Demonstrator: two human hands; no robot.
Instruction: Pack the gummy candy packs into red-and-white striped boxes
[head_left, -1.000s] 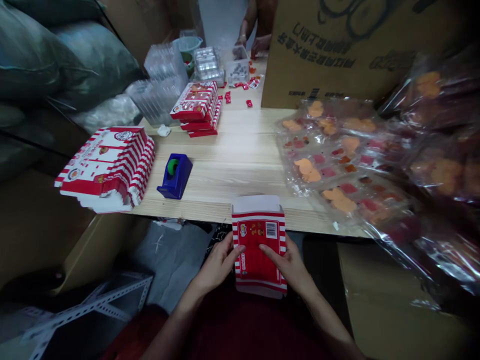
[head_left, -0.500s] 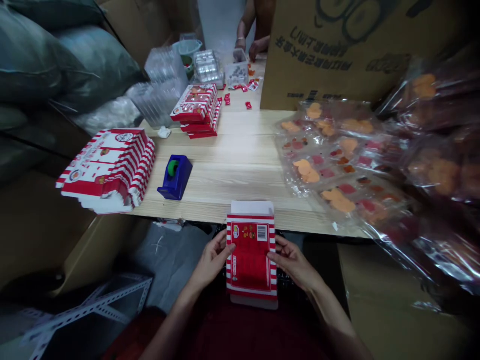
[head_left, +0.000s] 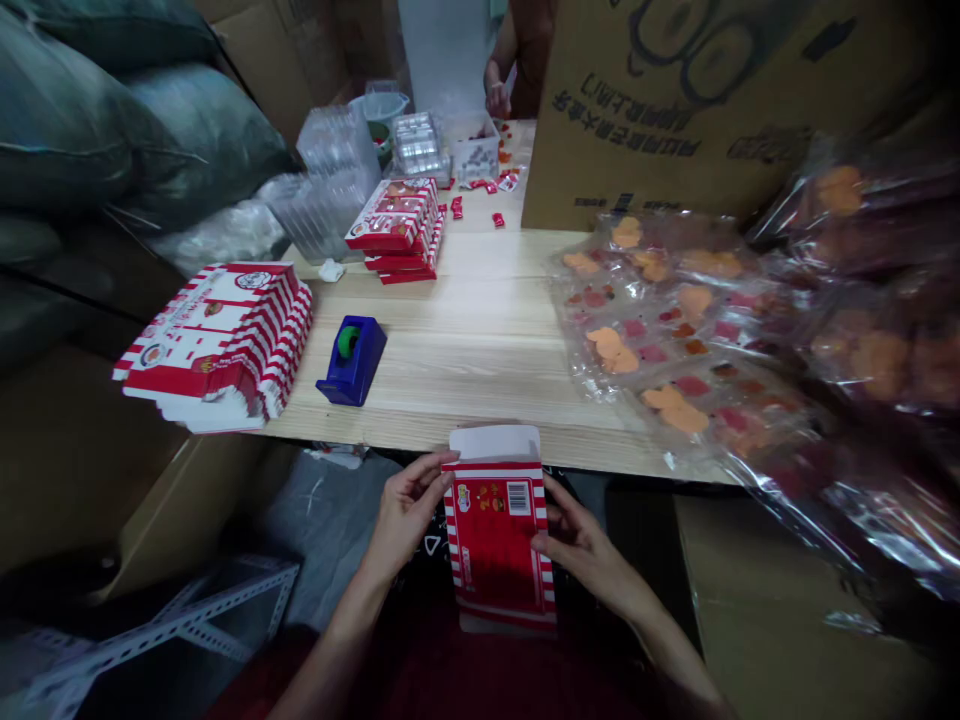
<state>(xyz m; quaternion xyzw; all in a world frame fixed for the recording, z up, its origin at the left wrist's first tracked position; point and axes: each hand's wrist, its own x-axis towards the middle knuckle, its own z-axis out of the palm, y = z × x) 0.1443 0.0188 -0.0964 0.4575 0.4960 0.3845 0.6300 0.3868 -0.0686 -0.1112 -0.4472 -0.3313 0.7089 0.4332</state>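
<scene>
Between my hands, just in front of the table edge, is a red cardboard box (head_left: 496, 545) with red-and-white striped sides and a barcode. Its white end flap stands out at the far end. My left hand (head_left: 409, 505) pinches its upper left edge near that flap. Along the right edge, my right hand (head_left: 581, 545) grips with the thumb on the printed face and fingers at the side. Up and to the left of the box, a blue tape dispenser (head_left: 358, 365) with a green roll sits on the table.
A stack of flat striped boxes (head_left: 214, 335) lies at the table's left, with filled boxes (head_left: 397, 225) behind it. Clear plastic trays (head_left: 337, 165) stand farther back. Bagged orange pieces (head_left: 679, 330) cover the right side, before a large carton (head_left: 660, 130). Opposite, a person's hand (head_left: 498, 98) shows.
My left hand has slid up toward the box's far left corner. The box has tilted slightly and come a little nearer. Across the table, the other person's hands have shifted.
</scene>
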